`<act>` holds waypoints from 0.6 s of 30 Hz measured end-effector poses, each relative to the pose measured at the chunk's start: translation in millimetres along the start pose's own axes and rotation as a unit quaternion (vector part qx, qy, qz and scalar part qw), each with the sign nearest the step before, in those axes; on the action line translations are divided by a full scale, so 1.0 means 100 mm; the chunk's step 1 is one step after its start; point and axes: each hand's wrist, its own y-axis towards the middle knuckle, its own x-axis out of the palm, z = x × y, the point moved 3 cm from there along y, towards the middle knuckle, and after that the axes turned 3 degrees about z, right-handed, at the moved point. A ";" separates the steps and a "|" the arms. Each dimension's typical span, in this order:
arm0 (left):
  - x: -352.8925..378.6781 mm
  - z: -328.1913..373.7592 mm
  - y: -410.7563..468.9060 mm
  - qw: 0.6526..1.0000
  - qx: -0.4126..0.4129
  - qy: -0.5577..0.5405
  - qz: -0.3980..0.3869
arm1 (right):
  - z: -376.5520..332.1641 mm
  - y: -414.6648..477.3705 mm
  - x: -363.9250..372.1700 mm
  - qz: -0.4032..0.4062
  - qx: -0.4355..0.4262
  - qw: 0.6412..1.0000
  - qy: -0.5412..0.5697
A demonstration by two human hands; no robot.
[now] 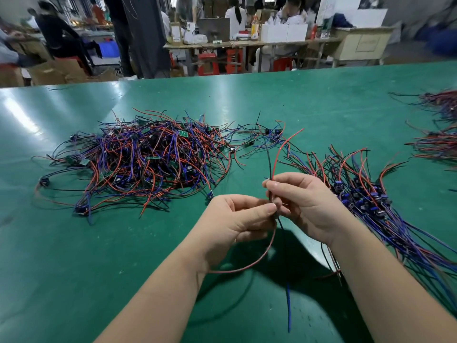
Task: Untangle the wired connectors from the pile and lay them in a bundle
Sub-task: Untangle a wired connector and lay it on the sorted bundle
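Your left hand (237,219) pinches one wired connector (279,154) and your right hand (304,201) grips it higher, just right of the pile (148,164). Draw its leads (288,308) straight (they splay), then lay them on the bundle (366,196) farther right.

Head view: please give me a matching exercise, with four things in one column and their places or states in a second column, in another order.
Things:
1. tangled pile
2. laid bundle
3. held wires
4. blue wire end

Places or states:
A. hangs down below both hands
B. on the table, left of the hands and farther away
C. pinched by the left hand and the right hand
D. on the table, right of the hands

Pairs: 1-B, 2-D, 3-C, 4-A
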 end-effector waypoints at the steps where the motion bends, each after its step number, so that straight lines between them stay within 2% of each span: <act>1: 0.01 -0.02 0.00 1.000 -0.004 0.006 0.006 | 0.01 0.00 0.00 0.002 0.003 1.000 -0.003; 7: 0.01 -0.07 0.02 0.998 -0.035 0.051 0.034 | -0.01 0.05 -0.08 0.055 -0.008 0.998 0.006; 14: 0.10 -0.15 -0.08 0.972 -0.115 0.193 -0.073 | -0.14 0.09 -0.37 0.177 -0.058 0.982 0.021; 18: 0.08 -0.18 -0.10 0.961 -0.137 0.226 -0.086 | -0.17 0.07 -0.44 0.207 -0.083 0.974 -0.029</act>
